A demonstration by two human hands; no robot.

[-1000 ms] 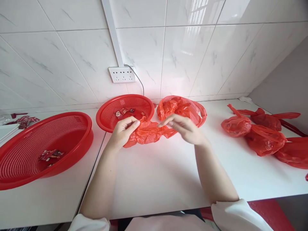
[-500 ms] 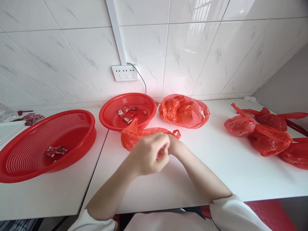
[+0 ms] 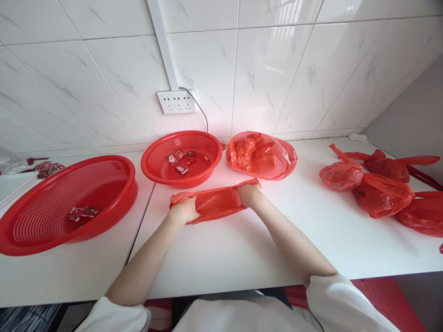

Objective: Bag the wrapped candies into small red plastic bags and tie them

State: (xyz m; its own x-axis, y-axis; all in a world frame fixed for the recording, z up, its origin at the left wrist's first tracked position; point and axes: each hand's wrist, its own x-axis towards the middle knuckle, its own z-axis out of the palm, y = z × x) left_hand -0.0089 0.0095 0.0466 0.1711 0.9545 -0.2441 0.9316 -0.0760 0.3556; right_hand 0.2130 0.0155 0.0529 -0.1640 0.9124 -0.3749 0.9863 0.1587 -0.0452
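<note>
A thin red plastic bag (image 3: 218, 206) is stretched wide between my two hands above the white table, its mouth spread toward me. My left hand (image 3: 184, 211) grips the bag's left side, with the thumb on the inside of the mouth. At the other end, my right hand (image 3: 249, 195) holds the right side; its fingers are partly hidden in the plastic. Just beyond the bag stands a round red perforated basket (image 3: 162, 173) with several small dark-red packets (image 3: 182, 170) lying in it.
A larger red basket (image 3: 119, 207) with a few packets (image 3: 81, 214) stands at left. Behind my right hand lies an opened red bag (image 3: 277, 168) with crumpled plastic inside. Several tied red bags (image 3: 384, 196) sit at right. A power strip (image 3: 176, 102) is on the tiled wall.
My hands, crossed close together over the bunched bag before, have moved apart. The left hand went left and the bag is now spread open between them. The view has shifted slightly.
</note>
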